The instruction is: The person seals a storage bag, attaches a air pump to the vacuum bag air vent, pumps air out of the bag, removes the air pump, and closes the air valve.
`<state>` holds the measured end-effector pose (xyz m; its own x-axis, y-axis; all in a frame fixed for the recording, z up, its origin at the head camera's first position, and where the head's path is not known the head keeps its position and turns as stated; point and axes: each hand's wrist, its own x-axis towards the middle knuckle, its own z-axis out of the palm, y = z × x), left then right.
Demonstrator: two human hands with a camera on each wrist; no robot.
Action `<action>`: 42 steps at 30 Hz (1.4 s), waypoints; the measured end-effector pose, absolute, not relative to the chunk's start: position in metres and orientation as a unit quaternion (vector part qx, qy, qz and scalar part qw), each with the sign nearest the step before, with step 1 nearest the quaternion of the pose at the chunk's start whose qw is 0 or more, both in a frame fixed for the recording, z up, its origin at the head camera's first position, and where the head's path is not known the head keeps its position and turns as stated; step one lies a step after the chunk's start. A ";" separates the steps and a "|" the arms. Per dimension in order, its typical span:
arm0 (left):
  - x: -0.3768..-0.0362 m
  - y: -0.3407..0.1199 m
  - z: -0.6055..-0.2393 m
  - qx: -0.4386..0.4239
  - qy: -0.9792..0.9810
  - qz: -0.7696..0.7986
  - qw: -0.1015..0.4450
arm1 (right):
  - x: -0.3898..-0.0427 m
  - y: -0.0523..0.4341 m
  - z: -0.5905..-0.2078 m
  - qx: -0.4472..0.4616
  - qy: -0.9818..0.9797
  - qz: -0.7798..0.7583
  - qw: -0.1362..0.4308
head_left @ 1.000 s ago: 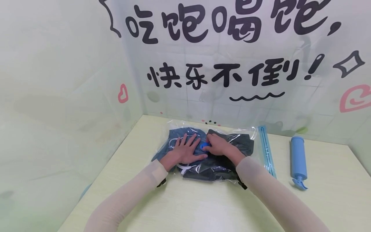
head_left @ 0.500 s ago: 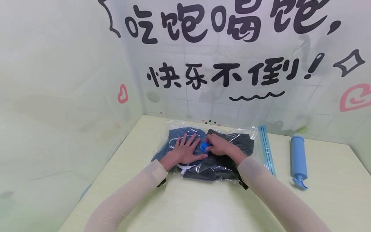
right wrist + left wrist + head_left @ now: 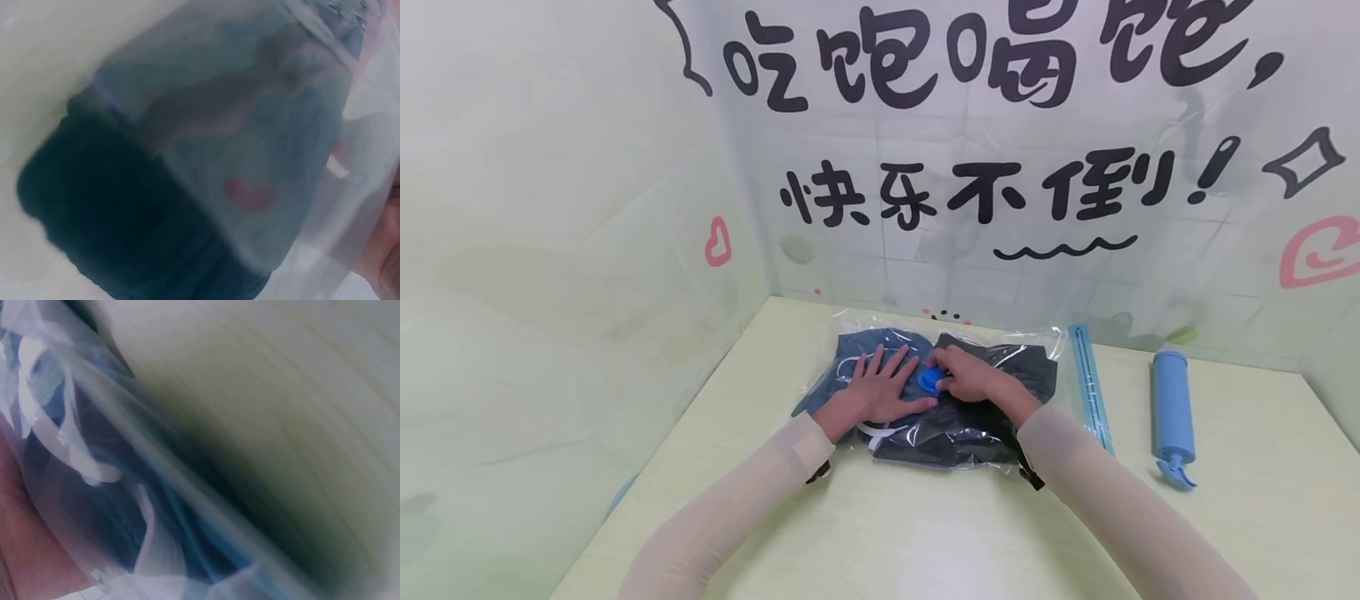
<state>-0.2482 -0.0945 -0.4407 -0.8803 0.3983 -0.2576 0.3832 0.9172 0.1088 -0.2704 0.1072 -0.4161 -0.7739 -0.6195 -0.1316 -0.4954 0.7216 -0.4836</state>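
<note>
A clear plastic vacuum storage bag (image 3: 827,375) lies flat on the table, with blue clothing (image 3: 872,340) and dark clothing (image 3: 1033,367) inside. My left hand (image 3: 880,396) rests on its left half with fingers spread. At the bag's middle sits a round blue valve cap (image 3: 929,381); my right hand (image 3: 966,373) pinches its right side with curled fingers and thumb. The left wrist view catches the bag's edge with a white cord (image 3: 69,444) under the film. Dark folded cloth (image 3: 125,206) shows through the plastic in the right wrist view, and that hand's fingertips are hidden there.
A blue hand pump (image 3: 1173,408) lies on the table (image 3: 1247,467) to the right of the bag. The bag's blue zip strip (image 3: 1090,387) runs along its right end. Printed sheeting (image 3: 865,250) stands behind and to the left.
My right fingers have shifted slightly around the valve cap, and more of its blue face shows. The left hand, bag and pump have stayed in place.
</note>
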 end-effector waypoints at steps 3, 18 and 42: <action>-0.249 -0.094 -0.441 0.203 0.969 0.027 0.138 | -0.270 0.108 -0.416 -0.301 0.915 -0.222 0.150; -0.251 -0.094 -0.442 0.202 0.969 0.032 0.136 | -0.272 0.109 -0.420 -0.297 0.912 -0.242 0.148; -0.252 -0.096 -0.441 0.202 0.967 0.037 0.148 | -0.273 0.106 -0.426 -0.250 0.918 -0.270 0.149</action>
